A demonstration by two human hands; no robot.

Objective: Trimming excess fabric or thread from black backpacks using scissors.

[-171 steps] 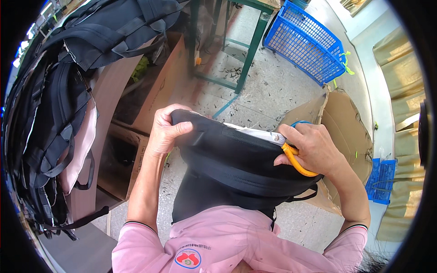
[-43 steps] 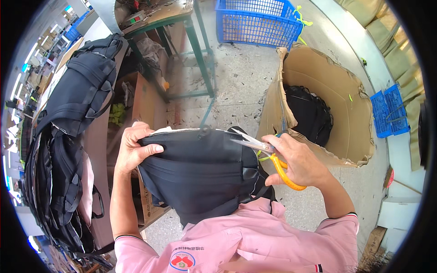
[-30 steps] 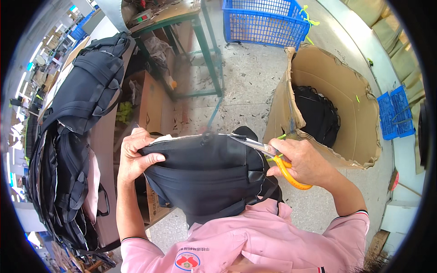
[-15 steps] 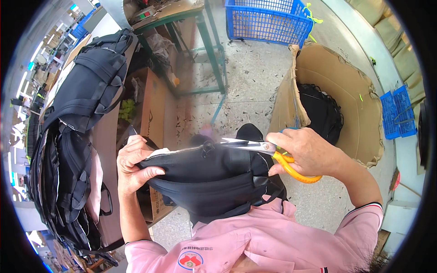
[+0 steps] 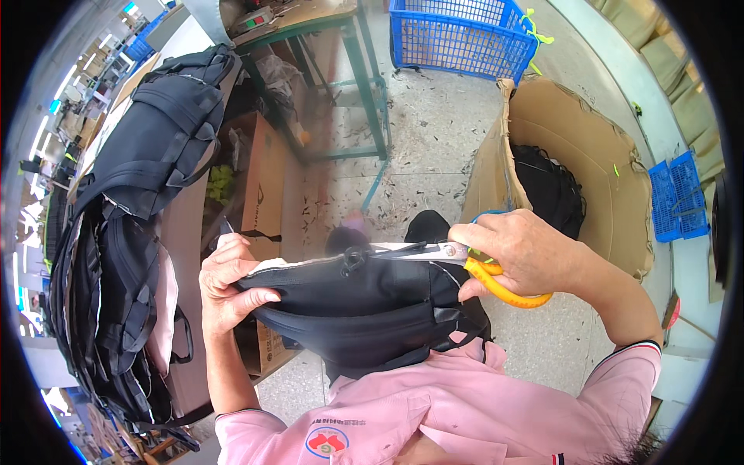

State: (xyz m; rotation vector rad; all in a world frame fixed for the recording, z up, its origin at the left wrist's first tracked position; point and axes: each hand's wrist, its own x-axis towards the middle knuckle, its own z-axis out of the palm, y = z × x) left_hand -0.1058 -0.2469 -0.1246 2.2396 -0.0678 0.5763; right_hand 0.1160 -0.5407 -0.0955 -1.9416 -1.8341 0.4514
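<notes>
My left hand (image 5: pixel 231 283) pinches the left end of a black fabric bag (image 5: pixel 349 318), thumb in front and fingers behind. The bag hangs across my lap, its raw upper edge showing a pale strip. In my right hand (image 5: pixel 511 252) is a pair of scissors (image 5: pixel 453 254) with yellow handles, fingers through the loops. Its blades point left along the bag's upper edge, and a dark strip of material lies between them. A small black knot or tab (image 5: pixel 353 260) sits on that edge near the blade tips. Whether the blades have cut through is unclear.
Several black bags (image 5: pixel 159 143) are piled on a bench at my left. A large cardboard box (image 5: pixel 597 116) with black items stands at right. A blue crate (image 5: pixel 457 39) and green-legged table (image 5: pixel 360 85) are ahead. Scraps litter the floor. Another cardboard box (image 5: pixel 267 186) sits beneath the bench.
The scissors have shifted slightly and their blades now lie around a dark strip at the bag's edge. My left hand keeps its hold, and the view has moved a little.
</notes>
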